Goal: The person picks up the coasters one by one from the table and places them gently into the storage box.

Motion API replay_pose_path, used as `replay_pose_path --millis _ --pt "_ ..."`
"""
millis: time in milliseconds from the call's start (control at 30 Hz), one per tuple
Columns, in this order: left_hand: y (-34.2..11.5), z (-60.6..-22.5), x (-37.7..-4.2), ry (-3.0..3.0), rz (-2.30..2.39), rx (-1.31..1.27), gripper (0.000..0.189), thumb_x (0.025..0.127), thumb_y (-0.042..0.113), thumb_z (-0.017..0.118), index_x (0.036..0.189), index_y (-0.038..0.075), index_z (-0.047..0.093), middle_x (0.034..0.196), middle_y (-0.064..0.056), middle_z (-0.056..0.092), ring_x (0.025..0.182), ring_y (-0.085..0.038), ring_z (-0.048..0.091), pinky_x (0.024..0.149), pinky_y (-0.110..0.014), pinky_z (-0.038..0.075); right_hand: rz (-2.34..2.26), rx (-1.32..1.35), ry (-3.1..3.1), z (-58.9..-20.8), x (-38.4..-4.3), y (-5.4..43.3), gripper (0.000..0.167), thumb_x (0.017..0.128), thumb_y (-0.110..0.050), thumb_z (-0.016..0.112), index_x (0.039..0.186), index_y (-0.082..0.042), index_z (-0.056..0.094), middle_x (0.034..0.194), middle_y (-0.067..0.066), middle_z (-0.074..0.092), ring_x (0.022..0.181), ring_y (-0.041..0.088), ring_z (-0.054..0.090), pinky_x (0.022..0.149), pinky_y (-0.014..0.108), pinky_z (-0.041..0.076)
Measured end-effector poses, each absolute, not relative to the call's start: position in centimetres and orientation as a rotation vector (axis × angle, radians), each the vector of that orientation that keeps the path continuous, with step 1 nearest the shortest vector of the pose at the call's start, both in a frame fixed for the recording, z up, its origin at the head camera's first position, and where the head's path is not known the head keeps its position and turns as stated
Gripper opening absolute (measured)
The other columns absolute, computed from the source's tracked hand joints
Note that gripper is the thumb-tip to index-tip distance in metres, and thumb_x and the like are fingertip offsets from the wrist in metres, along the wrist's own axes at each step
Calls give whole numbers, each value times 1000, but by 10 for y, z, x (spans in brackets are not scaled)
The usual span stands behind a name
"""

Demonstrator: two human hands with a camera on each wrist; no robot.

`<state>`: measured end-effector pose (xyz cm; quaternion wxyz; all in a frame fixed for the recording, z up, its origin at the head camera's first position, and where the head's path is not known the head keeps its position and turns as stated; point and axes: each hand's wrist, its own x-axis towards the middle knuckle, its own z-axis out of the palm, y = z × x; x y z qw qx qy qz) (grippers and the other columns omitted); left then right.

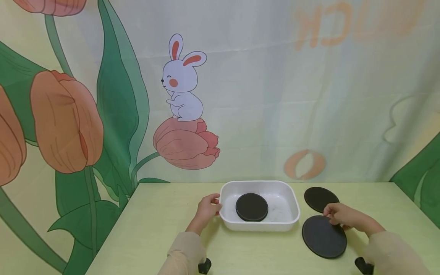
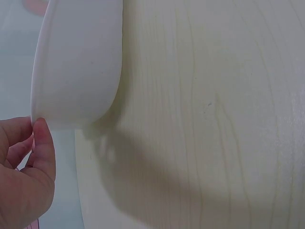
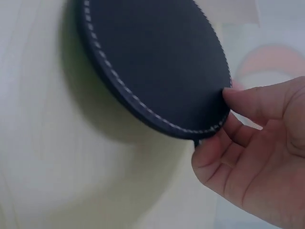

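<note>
My left hand (image 1: 207,209) pinches the left rim of a white rectangular dish (image 1: 259,227) on the table. In the left wrist view, the thumb lies against the outside of the dish wall (image 2: 81,62) and the fingers bend round its edge. One round black coaster (image 1: 252,207) lies inside the dish, left of its middle. My right hand (image 1: 348,217) pinches another round dark coaster (image 1: 324,237) by its upper right edge. White stitching runs round the rim of this coaster (image 3: 157,62) in the right wrist view, and its shadow falls on the table below.
A third black coaster (image 1: 317,198) lies at the back right of the pale wood-grain table (image 1: 151,229), just behind the right hand. Along the table's back edge hangs a curtain (image 1: 247,95) printed with tulips and a rabbit.
</note>
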<state>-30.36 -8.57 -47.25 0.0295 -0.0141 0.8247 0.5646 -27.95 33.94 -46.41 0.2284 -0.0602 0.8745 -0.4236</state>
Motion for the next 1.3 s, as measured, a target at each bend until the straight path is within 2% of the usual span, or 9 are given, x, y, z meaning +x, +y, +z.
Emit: replay_pose_path --millis 200,433,600,733,1000,1300 --pt "-87 -474 -303 2542 1747 -52 40 80 -4 56 119 -4 51 89 -11 53 70 -12 51 59 -22 52 -1211 -225 2281 -455 -278 346 23 73 6 39 94 1 47 70 1 38 60 13 35 47 23 31" --pt "-89 -473 -302 2549 1739 -57 39 80 -4 56 119 -4 51 89 -11 52 70 -12 51 59 -22 53 -1264 -323 2161 -446 -278 350 28 68 8 42 95 2 46 76 0 43 66 13 41 51 25 38" --pt "-89 -474 -302 2550 1732 -57 39 80 -4 56 119 -5 51 89 -11 52 70 -12 52 59 -22 53 -1388 -388 2051 -442 -282 348 22 79 -1 49 100 -1 48 85 0 46 72 11 44 58 28 45" --pt "-89 -474 -302 2541 1740 -65 39 80 -3 55 119 -4 51 91 -12 53 72 -13 52 60 -22 53 -1491 -404 1982 -438 -284 341 16 85 -6 48 101 -6 50 87 -1 48 74 10 46 59 28 46" --pt "-88 -474 -303 2529 1757 -56 40 80 -4 55 120 -4 50 91 -12 53 72 -13 51 59 -22 53 -1723 -375 1878 -430 -290 311 16 88 -5 47 100 -14 52 87 -6 55 73 8 56 62 25 51" --pt "-87 -473 -304 2528 1755 -45 39 80 -3 56 119 -4 51 91 -12 53 72 -12 51 58 -21 52 -1903 -271 1891 -430 -301 268 15 88 -2 47 100 -9 50 83 -6 55 69 7 55 59 20 50"
